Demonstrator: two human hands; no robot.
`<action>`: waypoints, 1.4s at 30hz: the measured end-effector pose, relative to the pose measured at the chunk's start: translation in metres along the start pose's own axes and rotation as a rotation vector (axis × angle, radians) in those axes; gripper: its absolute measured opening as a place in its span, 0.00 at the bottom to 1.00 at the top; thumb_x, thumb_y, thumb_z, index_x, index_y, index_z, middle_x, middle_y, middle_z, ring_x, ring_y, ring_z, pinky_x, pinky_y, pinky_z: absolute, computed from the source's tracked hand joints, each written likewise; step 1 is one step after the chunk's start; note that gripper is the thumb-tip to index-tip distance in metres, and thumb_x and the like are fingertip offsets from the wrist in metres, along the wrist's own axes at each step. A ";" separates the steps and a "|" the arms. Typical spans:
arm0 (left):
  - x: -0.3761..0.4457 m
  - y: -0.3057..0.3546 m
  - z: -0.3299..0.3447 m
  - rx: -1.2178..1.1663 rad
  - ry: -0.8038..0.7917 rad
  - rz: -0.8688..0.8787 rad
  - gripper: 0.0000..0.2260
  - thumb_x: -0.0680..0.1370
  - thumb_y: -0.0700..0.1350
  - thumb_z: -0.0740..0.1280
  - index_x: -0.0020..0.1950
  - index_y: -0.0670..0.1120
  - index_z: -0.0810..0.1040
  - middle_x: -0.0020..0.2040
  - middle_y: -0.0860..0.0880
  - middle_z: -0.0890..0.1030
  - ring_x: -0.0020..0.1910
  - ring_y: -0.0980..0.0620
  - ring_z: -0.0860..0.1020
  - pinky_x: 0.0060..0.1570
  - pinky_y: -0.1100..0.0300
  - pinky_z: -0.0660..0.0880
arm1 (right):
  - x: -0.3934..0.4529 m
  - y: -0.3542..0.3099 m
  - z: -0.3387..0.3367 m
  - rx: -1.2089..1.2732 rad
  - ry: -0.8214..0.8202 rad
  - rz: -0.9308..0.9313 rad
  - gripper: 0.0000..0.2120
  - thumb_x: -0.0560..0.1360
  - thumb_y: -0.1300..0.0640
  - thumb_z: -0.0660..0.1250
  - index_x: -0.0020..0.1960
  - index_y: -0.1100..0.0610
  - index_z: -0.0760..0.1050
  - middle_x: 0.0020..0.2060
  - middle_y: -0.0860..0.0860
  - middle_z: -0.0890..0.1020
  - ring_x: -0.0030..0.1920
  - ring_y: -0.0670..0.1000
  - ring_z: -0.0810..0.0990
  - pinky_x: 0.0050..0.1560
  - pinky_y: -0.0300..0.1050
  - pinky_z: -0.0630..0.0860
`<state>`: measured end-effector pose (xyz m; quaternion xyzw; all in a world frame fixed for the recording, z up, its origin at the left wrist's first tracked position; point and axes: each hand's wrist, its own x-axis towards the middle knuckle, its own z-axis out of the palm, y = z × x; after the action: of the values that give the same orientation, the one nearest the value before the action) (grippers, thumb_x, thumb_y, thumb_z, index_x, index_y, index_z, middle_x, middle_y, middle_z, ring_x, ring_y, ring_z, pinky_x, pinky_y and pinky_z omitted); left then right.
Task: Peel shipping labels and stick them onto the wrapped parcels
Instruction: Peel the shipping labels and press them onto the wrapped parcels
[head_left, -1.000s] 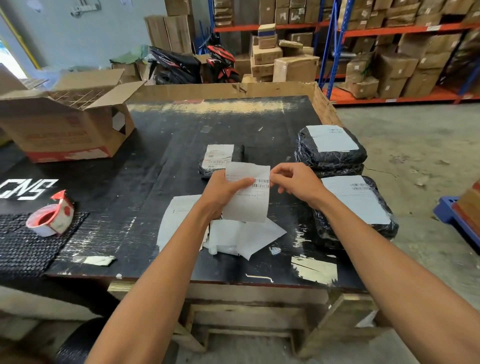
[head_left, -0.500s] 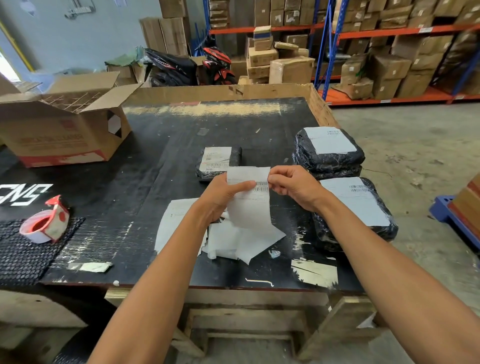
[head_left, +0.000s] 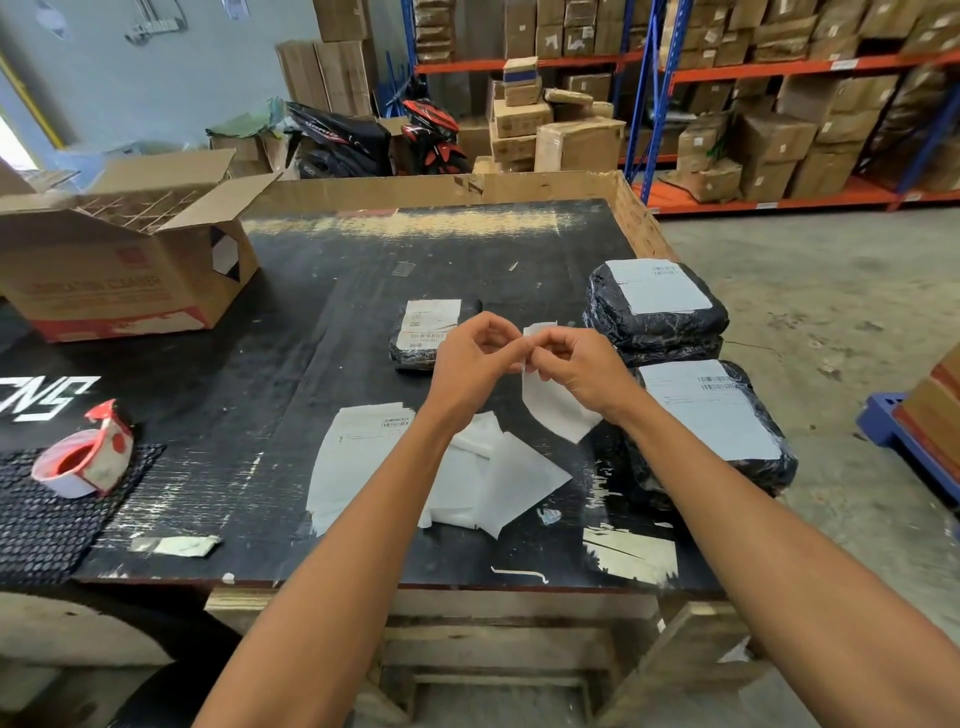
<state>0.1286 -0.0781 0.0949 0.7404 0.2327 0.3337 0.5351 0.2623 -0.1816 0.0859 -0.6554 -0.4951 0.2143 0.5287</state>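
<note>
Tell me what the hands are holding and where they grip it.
A shipping label, pinched at its top edge by both the left hand and right hand; the rest hangs free.

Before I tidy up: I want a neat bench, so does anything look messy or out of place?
Yes. Loose white sheets lie in a crumpled, overlapping heap near the front edge, and a torn scrap lies left of them. The parcels sit tidy.

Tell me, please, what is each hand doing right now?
Left hand: closed, pinching the label at its top edge.
Right hand: closed, pinching the same label's top edge.
</note>
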 end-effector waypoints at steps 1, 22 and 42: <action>0.001 -0.001 -0.001 0.008 0.000 -0.005 0.10 0.75 0.45 0.76 0.51 0.41 0.82 0.46 0.44 0.85 0.46 0.47 0.85 0.47 0.54 0.84 | 0.000 0.000 0.000 -0.022 0.000 -0.004 0.08 0.81 0.60 0.68 0.45 0.52 0.83 0.33 0.43 0.83 0.33 0.41 0.78 0.37 0.31 0.73; 0.000 -0.002 0.005 -0.484 0.063 -0.291 0.06 0.80 0.38 0.69 0.55 0.38 0.81 0.52 0.40 0.86 0.50 0.44 0.86 0.52 0.52 0.83 | 0.007 0.009 0.013 0.156 0.295 0.159 0.07 0.81 0.51 0.68 0.49 0.54 0.80 0.44 0.49 0.83 0.44 0.46 0.82 0.46 0.40 0.81; 0.027 0.011 -0.050 -0.984 0.442 -0.466 0.03 0.78 0.30 0.67 0.49 0.36 0.76 0.45 0.38 0.82 0.46 0.43 0.83 0.45 0.50 0.84 | -0.014 0.058 0.016 -0.711 0.175 0.310 0.21 0.76 0.73 0.58 0.62 0.59 0.80 0.55 0.63 0.81 0.53 0.64 0.81 0.52 0.55 0.79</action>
<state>0.1094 -0.0306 0.1219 0.2473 0.3131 0.4226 0.8138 0.2680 -0.1831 0.0242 -0.8802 -0.3867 0.0502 0.2706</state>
